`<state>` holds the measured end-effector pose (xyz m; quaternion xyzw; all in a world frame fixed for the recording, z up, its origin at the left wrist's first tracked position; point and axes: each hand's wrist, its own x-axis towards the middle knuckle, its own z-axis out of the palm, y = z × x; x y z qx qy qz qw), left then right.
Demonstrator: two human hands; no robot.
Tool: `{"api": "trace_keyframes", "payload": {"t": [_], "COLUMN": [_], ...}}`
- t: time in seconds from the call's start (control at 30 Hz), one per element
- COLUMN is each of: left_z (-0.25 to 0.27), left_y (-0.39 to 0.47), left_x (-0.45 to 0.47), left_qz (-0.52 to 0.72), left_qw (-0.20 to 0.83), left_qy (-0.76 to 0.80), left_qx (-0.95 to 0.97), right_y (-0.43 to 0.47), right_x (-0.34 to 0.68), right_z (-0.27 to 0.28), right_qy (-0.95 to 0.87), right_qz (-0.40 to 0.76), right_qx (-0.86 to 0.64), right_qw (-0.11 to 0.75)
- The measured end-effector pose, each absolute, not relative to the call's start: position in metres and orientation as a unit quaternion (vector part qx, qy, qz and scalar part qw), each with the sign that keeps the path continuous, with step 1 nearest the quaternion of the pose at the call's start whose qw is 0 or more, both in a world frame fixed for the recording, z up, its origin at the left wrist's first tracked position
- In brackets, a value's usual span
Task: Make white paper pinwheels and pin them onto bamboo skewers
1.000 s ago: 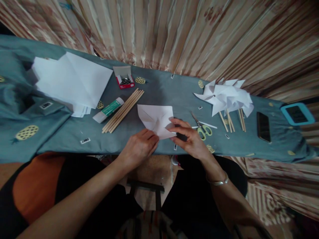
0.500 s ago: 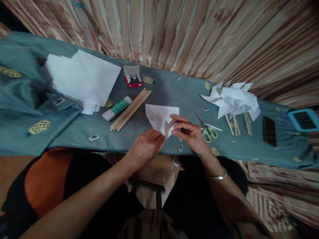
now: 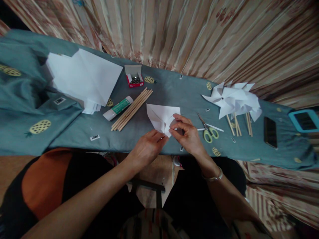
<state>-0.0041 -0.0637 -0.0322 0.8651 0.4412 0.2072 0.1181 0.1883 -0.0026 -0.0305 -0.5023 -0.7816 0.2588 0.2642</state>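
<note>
A white sheet of paper point(image 3: 160, 114) with cut, curled corners lies near the table's front edge between my hands. My left hand point(image 3: 149, 146) is closed at its lower edge, fingers pinched on the paper. From the right, my right hand point(image 3: 186, 134) pinches a bent flap of the same paper between thumb and fingers. Scissors with green handles point(image 3: 209, 132) lie just right of my right hand, on a narrow paper strip. To the left of the paper rest several thin wooden sticks point(image 3: 132, 109) and a green-and-white glue stick point(image 3: 118, 108).
A small open red box point(image 3: 135, 83) of metal pins stands behind the sticks. White sheets point(image 3: 84, 76) are stacked at the left. Finished paper pinwheels point(image 3: 235, 99) on sticks lie at the right, beside a dark phone point(image 3: 270, 132) and a blue-framed device point(image 3: 304, 120).
My right hand has moved slightly left and down, drawing the paper flap inward toward my left hand. My left hand has shifted slightly right.
</note>
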Motion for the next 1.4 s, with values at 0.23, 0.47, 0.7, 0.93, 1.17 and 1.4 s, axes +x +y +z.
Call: {"api": "trace_keyframes", "payload": {"t": [0.23, 0.47, 0.7, 0.93, 1.17, 1.4], "left_z": [-0.0336, -0.0341, -0.0306, -0.0304, -0.0338, -0.0354], "left_y": [-0.0627, -0.0625, -0.0609, -0.061, -0.0611, -0.0604], "left_x": [-0.0035, -0.0031, -0.0018, -0.0008, -0.0004, 0.0005], "left_qz": [0.212, 0.227, 0.22, 0.208, 0.238, 0.219], "left_qw": [0.111, 0.121, 0.145, 0.16, 0.155, 0.157], "left_qy": [0.442, 0.439, 0.449, 0.454, 0.452, 0.457], "left_qx": [0.865, 0.861, 0.854, 0.851, 0.846, 0.848], "right_y": [-0.0045, -0.005, -0.0064, -0.0041, -0.003, -0.0049], "right_x": [0.1862, 0.1862, 0.1854, 0.1877, 0.1852, 0.1819], "right_z": [-0.0309, -0.0307, -0.0286, -0.0323, -0.0345, -0.035], "right_qy": [-0.778, -0.772, -0.763, -0.718, -0.722, -0.741], "right_qz": [0.241, 0.252, 0.267, 0.327, 0.312, 0.274], "right_qx": [-0.512, -0.51, -0.511, -0.529, -0.533, -0.535], "right_qw": [0.273, 0.284, 0.291, 0.31, 0.312, 0.3]}}
